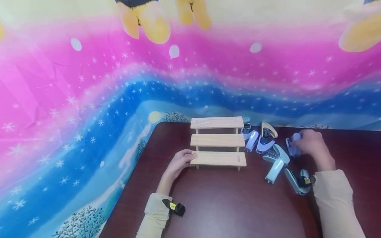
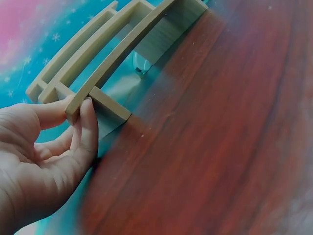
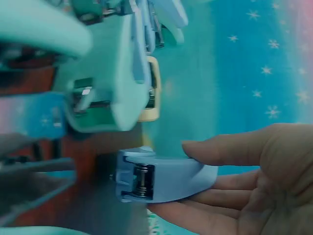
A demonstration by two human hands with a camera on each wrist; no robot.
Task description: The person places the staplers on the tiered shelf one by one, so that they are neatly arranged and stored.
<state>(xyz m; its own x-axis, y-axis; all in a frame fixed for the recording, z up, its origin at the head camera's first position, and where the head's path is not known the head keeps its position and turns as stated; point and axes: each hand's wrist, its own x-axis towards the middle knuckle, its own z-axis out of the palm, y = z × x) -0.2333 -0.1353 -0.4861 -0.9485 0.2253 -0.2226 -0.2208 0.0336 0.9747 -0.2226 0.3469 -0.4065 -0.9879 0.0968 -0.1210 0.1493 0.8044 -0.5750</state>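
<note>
At its left end, the lowest tier of a three-tier wooden rack [image 1: 218, 158] is pinched between the thumb and fingers of my left hand [image 1: 180, 162]. The left wrist view shows the thumb against the edge of the wooden board [image 2: 117, 54]. On the right, my right hand [image 1: 312, 143] grips a lavender stapler [image 1: 294, 145]. The right wrist view shows the thumb on one side of this stapler [image 3: 176, 178] and the fingers along the other. Whether it touches the table cannot be told.
Right of the rack lie several more staplers: a cream one [image 1: 269, 130], lavender ones [image 1: 252, 140], pale green ones [image 1: 275, 170] and a grey-blue one [image 1: 294, 181] near the right wrist. The dark wooden table [image 1: 238, 205] meets a printed cloth [image 1: 208, 89] at its back edge.
</note>
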